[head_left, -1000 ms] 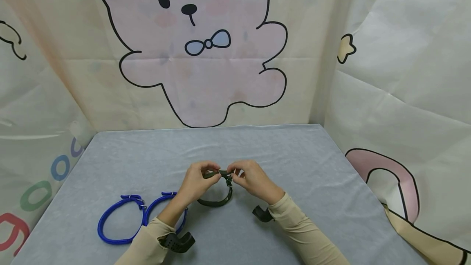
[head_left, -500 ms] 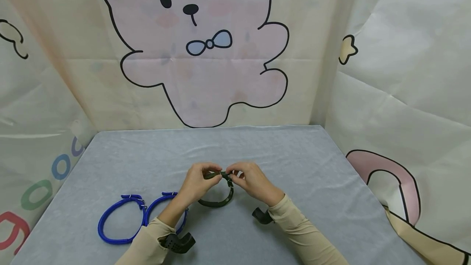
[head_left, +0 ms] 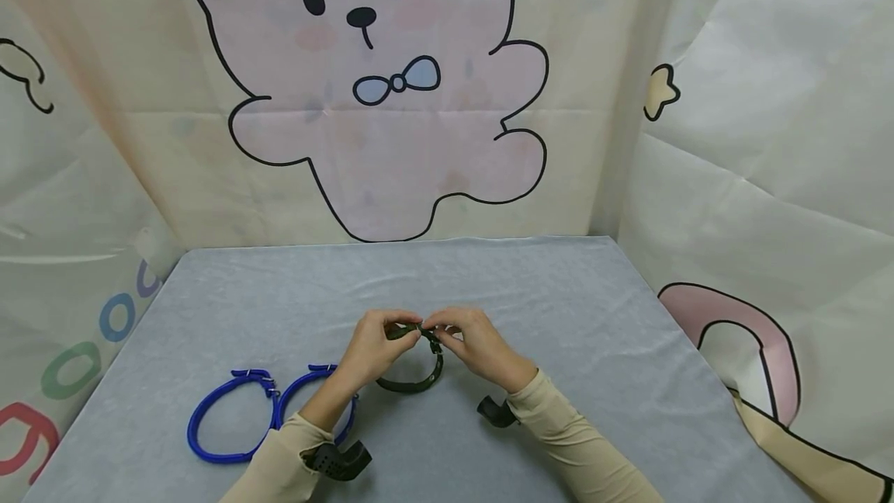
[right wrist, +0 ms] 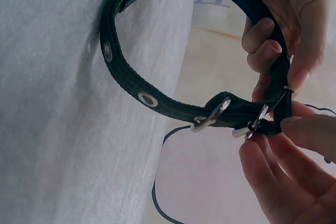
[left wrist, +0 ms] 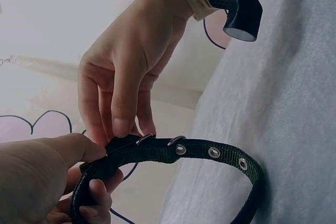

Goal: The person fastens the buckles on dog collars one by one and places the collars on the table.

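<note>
A dark green pet collar (head_left: pixel 414 387) with metal eyelets and a buckle is held in a loop just above the table, its lower side near or on the cloth. My left hand (head_left: pixel 373 343) pinches the strap between thumb and fingers. My right hand (head_left: pixel 480 341) pinches the same collar beside the metal buckle (right wrist: pixel 212 115), its fingertips close to the left ones. In the left wrist view, the eyelets (left wrist: pixel 214 152) run along the strap. Fingers partly hide the strap end in both wrist views.
Two blue collars (head_left: pixel 222 458), buckled into loops, lie side by side on the left of the grey cloth-covered table (head_left: pixel 559 293). My left forearm crosses over the right-hand one. Printed curtains (head_left: pixel 454 161) stand behind and at both sides.
My right fingertips have shifted slightly left along the strap, closer to the left hand. The left hand keeps its hold, and the blue collars stay where they were.
</note>
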`<state>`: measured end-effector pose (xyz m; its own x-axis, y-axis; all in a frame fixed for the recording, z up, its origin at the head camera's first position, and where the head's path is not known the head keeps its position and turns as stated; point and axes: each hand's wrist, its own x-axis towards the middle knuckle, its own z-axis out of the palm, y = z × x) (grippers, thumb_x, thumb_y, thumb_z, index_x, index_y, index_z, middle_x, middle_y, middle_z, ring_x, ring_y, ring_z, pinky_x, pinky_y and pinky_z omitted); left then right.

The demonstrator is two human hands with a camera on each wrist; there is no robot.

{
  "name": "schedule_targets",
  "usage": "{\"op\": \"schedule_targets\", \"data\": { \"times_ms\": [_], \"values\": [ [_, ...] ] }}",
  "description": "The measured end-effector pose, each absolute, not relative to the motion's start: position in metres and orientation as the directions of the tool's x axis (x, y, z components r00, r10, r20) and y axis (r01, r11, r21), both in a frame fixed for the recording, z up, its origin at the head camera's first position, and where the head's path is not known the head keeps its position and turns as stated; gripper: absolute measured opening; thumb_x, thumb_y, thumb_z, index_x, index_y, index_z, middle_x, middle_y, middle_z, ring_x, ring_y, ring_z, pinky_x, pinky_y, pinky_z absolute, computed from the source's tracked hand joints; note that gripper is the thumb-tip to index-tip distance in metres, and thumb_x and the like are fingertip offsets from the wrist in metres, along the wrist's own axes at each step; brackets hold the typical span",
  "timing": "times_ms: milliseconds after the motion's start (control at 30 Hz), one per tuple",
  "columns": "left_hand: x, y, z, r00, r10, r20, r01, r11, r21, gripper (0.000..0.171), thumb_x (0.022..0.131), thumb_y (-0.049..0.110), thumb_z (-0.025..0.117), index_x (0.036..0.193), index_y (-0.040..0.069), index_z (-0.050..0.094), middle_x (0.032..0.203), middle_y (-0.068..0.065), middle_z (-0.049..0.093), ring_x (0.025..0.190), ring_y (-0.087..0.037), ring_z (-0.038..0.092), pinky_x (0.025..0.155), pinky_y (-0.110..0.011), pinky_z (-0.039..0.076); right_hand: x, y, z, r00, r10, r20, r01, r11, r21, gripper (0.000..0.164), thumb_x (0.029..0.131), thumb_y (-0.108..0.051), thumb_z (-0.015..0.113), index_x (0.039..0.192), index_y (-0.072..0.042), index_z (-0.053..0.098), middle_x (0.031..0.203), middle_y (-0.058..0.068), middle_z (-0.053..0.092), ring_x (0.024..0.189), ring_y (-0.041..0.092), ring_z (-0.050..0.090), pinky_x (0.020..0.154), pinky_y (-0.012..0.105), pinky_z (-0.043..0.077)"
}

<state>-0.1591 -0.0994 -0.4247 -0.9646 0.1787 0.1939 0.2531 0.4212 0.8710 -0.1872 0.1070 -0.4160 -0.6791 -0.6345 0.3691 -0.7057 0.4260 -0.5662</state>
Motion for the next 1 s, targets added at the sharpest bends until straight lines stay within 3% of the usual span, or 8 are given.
{"op": "schedule_targets", "data": {
  "times_ms": [300, 567, 733, 900, 1000],
  "values": [
    [-0.157, -0.099, -0.424, -0.965, 0.189, 0.181, 0.246, 0.42, 0.873, 0.021, 0.093, 0.01, 0.071, 0.114, 0.008, 0.077, 0.106, -0.011, 0.077, 0.082, -0.012, 0.07, 0.067, -0.023, 0.054, -0.184, 0.106, -0.423, -0.726, -0.592, 0.352, -0.651, 0.425, -0.629, 0.02, 0.096, -0.004, 0.066, 0.115, -0.008, 0.072, 0.111, 0.009, 0.074, 0.096, 0.02, 0.071, 0.087, 0.031, 0.059],
    [-0.158, -0.1, -0.425, -0.961, 0.196, 0.196, 0.264, 0.426, 0.866, 0.024, 0.095, 0.01, 0.07, 0.117, 0.006, 0.076, 0.111, -0.012, 0.077, 0.097, -0.022, 0.074, 0.078, -0.027, 0.059, -0.182, 0.106, -0.419, -0.732, -0.618, 0.286, -0.577, 0.341, -0.742, 0.025, 0.095, -0.005, 0.068, 0.12, -0.004, 0.071, 0.125, 0.013, 0.069, 0.109, 0.027, 0.068, 0.095, 0.036, 0.057],
    [-0.16, -0.103, -0.425, -0.962, 0.193, 0.191, 0.257, 0.423, 0.869, 0.023, 0.096, 0.013, 0.069, 0.117, 0.006, 0.076, 0.114, -0.012, 0.076, 0.1, -0.021, 0.073, 0.077, -0.026, 0.058, -0.183, 0.106, -0.416, -0.715, -0.64, 0.283, -0.571, 0.3, -0.764, 0.029, 0.096, -0.007, 0.067, 0.125, -0.003, 0.068, 0.128, 0.016, 0.069, 0.115, 0.03, 0.067, 0.098, 0.041, 0.055],
    [-0.162, -0.108, -0.422, -0.962, 0.198, 0.19, 0.255, 0.395, 0.883, 0.026, 0.098, 0.017, 0.068, 0.122, 0.008, 0.074, 0.118, -0.011, 0.075, 0.102, -0.021, 0.072, 0.078, -0.025, 0.054, -0.185, 0.105, -0.416, -0.722, -0.632, 0.283, -0.569, 0.308, -0.762, 0.036, 0.096, -0.011, 0.068, 0.132, -0.006, 0.064, 0.132, 0.014, 0.067, 0.116, 0.03, 0.066, 0.095, 0.041, 0.056],
    [-0.162, -0.111, -0.421, -0.958, 0.203, 0.202, 0.265, 0.361, 0.894, 0.028, 0.1, 0.018, 0.065, 0.125, 0.007, 0.072, 0.123, -0.013, 0.073, 0.107, -0.026, 0.07, 0.083, -0.031, 0.055, -0.186, 0.106, -0.417, -0.746, -0.611, 0.264, -0.553, 0.347, -0.757, 0.043, 0.097, -0.011, 0.068, 0.139, -0.009, 0.059, 0.135, 0.014, 0.065, 0.118, 0.03, 0.064, 0.094, 0.043, 0.056]
  ]
}}
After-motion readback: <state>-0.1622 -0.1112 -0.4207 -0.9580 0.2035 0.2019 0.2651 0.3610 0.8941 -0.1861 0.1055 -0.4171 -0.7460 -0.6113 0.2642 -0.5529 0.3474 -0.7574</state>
